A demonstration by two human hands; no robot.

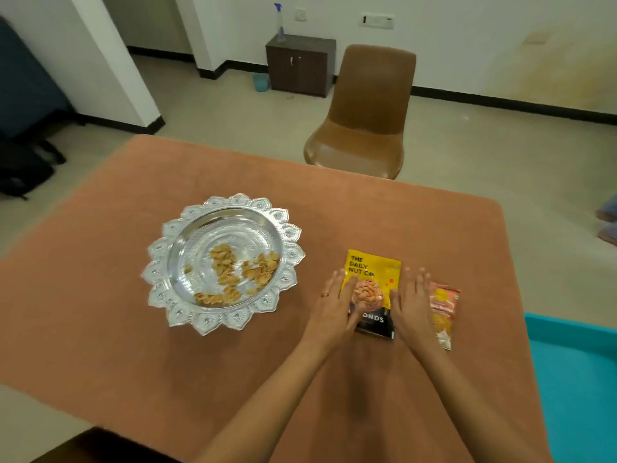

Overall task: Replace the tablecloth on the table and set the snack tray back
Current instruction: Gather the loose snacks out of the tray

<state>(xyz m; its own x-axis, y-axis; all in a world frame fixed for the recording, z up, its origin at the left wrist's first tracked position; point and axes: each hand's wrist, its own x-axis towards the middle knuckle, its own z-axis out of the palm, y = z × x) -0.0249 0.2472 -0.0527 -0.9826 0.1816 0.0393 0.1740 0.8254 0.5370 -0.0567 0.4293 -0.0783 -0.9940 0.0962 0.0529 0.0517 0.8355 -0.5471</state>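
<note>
An orange-brown tablecloth (pixel 140 369) covers the table. On it at centre left stands a silver snack tray (pixel 287 252) with a scalloped rim and loose golden snacks inside. To its right lies a yellow and black almond packet (pixel 377 275). My left hand (pixel 335 302) rests flat on the packet's left edge, fingers spread. My right hand (pixel 412 302) lies flat at the packet's right edge and partly covers an orange snack packet (pixel 444 305). Neither hand has lifted anything.
A brown chair (pixel 367 111) stands beyond the table's far edge. A dark cabinet (pixel 300 65) with a spray bottle (pixel 280 23) stands at the wall. A turquoise surface (pixel 574 379) lies at the right. Dark bags (pixel 23 168) sit on the floor at the left.
</note>
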